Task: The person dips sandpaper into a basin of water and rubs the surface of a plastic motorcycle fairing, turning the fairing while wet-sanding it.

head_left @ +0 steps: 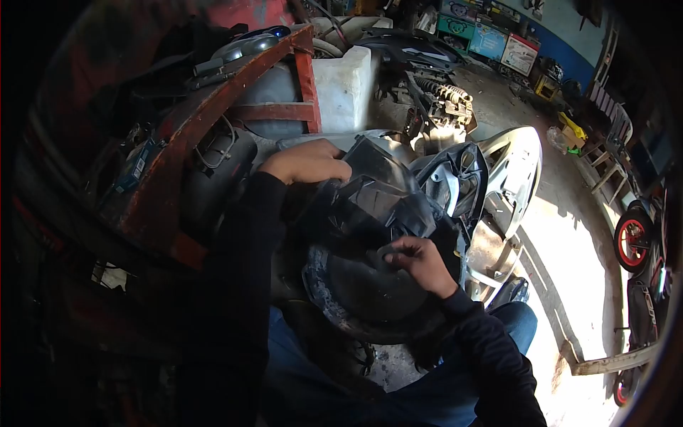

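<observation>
My left hand point(309, 162) is closed on the upper left edge of a black plastic panel point(377, 192) that looks like a motorcycle fairing piece, tilted in front of me. My right hand point(421, 262) is pinched just below the panel, over a round black surface point(370, 292) with a worn, scuffed rim. Between its thumb and fingers sits a small dark piece point(384, 256), too shadowed to name. The panel rests above or against the round surface; their contact is hidden in shadow. My jeans-clad knees are on either side.
A red wooden bench point(213, 99) with tools and parts stands at the left. More fairing parts point(455, 178) and a pale panel point(516, 171) lie to the right. Engine parts point(445, 107) are behind. A motorcycle wheel with a red rim point(633, 240) is at the far right.
</observation>
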The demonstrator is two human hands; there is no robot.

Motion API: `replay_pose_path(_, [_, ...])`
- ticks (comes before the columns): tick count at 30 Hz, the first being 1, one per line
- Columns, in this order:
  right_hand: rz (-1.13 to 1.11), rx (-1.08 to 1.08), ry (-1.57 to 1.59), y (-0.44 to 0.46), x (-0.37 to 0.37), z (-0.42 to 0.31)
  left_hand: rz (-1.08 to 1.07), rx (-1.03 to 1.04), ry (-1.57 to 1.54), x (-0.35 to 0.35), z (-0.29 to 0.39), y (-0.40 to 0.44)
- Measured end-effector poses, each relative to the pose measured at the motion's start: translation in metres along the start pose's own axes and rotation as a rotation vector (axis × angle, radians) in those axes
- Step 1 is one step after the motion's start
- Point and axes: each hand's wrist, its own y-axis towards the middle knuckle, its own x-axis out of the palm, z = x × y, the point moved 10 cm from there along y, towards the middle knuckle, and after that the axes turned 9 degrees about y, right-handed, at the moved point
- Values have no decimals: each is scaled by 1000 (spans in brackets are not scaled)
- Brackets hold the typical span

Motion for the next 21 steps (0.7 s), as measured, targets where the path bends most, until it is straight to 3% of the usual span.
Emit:
replay_pose_path(3, [231,-152,-65,1,-47,-16,-13,-34,-26,-9,12,14])
replay_pose_path(6, [471,-147,-224,-8,-87,-24,18,-8,219,-25,29,26])
replay_pose_path(7, [472,-149,-227,-8,-93,-28,53,-5,371,-31,34,31])
replay_pose_path(11, [398,-203,-45,-11,-109,-36,121,62,499,-65,57,36])
replay_pose_path(13, [302,1,143,-13,-99,-26,120,112,516,-83,67,36])
replay_pose_path(15, [285,-60,172,-13,-95,-24,35,-7,420,-94,65,35])
replay_pose_path(21, [199,-9,94,-11,-79,-4,-3,74,462,-82,89,46])
